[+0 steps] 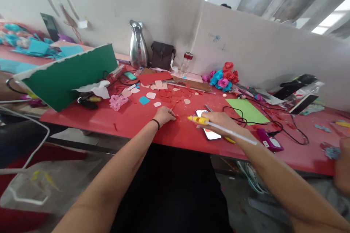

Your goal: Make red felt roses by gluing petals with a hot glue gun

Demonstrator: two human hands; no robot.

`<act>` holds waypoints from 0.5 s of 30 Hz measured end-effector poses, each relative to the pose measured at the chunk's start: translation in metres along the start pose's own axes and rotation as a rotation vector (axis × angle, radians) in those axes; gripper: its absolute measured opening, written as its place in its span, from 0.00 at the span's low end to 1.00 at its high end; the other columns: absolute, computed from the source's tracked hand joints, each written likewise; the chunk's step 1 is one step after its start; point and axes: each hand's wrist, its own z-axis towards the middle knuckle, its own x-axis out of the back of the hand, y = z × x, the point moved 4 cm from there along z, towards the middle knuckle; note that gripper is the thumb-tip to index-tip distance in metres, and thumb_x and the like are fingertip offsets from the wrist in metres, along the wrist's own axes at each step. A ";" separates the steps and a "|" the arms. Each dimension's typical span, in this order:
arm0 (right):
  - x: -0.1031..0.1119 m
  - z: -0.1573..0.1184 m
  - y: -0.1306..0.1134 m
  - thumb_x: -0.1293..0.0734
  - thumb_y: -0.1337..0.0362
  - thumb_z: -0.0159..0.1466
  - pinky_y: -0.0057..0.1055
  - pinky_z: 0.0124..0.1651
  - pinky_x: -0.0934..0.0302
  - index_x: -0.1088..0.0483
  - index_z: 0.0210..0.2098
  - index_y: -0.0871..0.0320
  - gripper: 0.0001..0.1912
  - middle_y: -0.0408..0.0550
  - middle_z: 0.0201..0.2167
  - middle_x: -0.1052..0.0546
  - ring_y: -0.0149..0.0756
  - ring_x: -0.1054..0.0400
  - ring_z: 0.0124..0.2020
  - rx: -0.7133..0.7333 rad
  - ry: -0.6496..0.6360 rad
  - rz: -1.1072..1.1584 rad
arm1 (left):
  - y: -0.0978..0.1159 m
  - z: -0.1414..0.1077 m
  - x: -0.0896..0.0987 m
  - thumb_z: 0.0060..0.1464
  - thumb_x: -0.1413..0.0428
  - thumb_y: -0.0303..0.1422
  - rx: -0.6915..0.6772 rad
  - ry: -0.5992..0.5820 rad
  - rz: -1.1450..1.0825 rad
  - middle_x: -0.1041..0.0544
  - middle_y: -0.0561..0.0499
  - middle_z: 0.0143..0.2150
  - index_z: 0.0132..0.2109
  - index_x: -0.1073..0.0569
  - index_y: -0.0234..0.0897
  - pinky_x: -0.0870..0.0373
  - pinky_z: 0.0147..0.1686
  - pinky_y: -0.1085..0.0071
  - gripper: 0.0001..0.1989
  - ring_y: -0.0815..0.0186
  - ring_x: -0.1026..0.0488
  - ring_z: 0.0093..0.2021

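My left hand [164,116], with a dark band at the wrist, rests low over the red tabletop [136,116]. Its fingers are pinched together near a small red piece [177,118] that is hard to tell from the table. My right hand [218,122] is closed around a yellow glue gun [198,119], whose tip points left toward my left hand. A clear glue stick [232,133] sticks out of the gun's rear. Beneath my right hand lies a phone [212,134] with a lit screen, partly covered.
Paper petals [151,95] and red scraps lie beyond my hands. A green board [73,76], metal jug [138,45], dark bag [162,55], glass jar [186,62] and paper flowers [225,78] stand farther back. Cables and a purple box [270,141] are at right, near another person's hand [343,164].
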 end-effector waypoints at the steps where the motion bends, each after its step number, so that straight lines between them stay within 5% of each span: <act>1: 0.006 0.003 0.013 0.41 0.47 0.64 0.28 0.27 0.52 0.35 0.33 0.55 0.18 0.48 0.32 0.24 0.37 0.31 0.30 -0.041 0.040 0.012 | 0.000 0.000 0.000 0.35 0.36 0.24 0.010 -0.001 -0.016 0.27 0.54 0.20 0.22 0.25 0.35 0.34 0.29 0.74 0.05 0.69 0.31 0.27; 5: 0.019 0.025 0.082 0.39 0.57 0.65 0.30 0.34 0.44 0.35 0.46 0.62 0.16 0.59 0.46 0.27 0.44 0.31 0.41 -0.367 0.173 -0.070 | 0.005 -0.003 0.003 0.38 0.37 0.25 0.047 -0.027 -0.095 0.32 0.56 0.17 0.23 0.26 0.35 0.41 0.22 0.76 0.05 0.73 0.38 0.20; 9: 0.012 0.049 0.144 0.38 0.63 0.65 0.34 0.45 0.40 0.35 0.51 0.68 0.18 0.68 0.52 0.32 0.49 0.34 0.52 -0.676 0.117 -0.030 | 0.012 -0.003 0.005 0.41 0.38 0.30 0.050 -0.089 -0.181 0.36 0.59 0.17 0.26 0.29 0.35 0.50 0.17 0.76 0.06 0.76 0.47 0.16; 15: -0.013 0.067 0.176 0.37 0.59 0.65 0.42 0.47 0.34 0.34 0.51 0.57 0.16 0.50 0.51 0.30 0.38 0.32 0.46 -0.884 0.010 0.100 | 0.015 0.005 0.002 0.37 0.36 0.36 -0.041 -0.139 -0.455 0.35 0.60 0.19 0.29 0.29 0.35 0.54 0.17 0.77 0.12 0.79 0.48 0.15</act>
